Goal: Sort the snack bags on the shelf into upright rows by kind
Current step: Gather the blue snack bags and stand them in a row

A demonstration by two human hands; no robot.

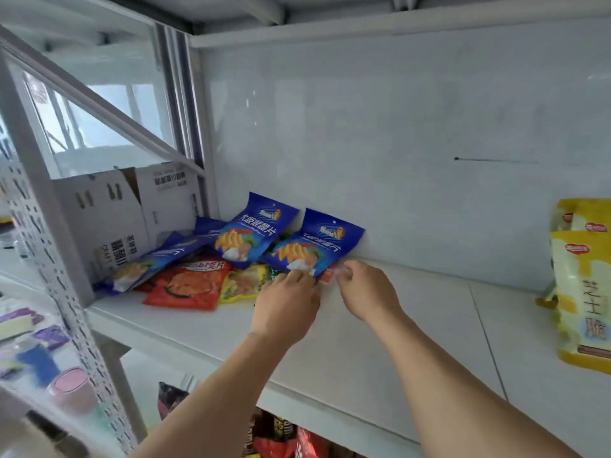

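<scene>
Both hands reach onto the white shelf (pixel 380 325); the left hand (pixel 286 307) pinches the bottom edge of a blue snack bag (pixel 317 242) leaning on the back wall; the right hand (pixel 367 292), its grip clamped, pinches a small red packet (pixel 328 277) beside it; more blue, red and yellow bags (pixel 195 276) lie heaped to the left.

I can read 芝士脆 running down the yellow bag (pixel 585 312) at the right. The blue bags (pixel 317 246) carry white Chinese lettering ending in 片. Print on the cardboard box (pixel 109 219) stays too blurred for me to read.
</scene>
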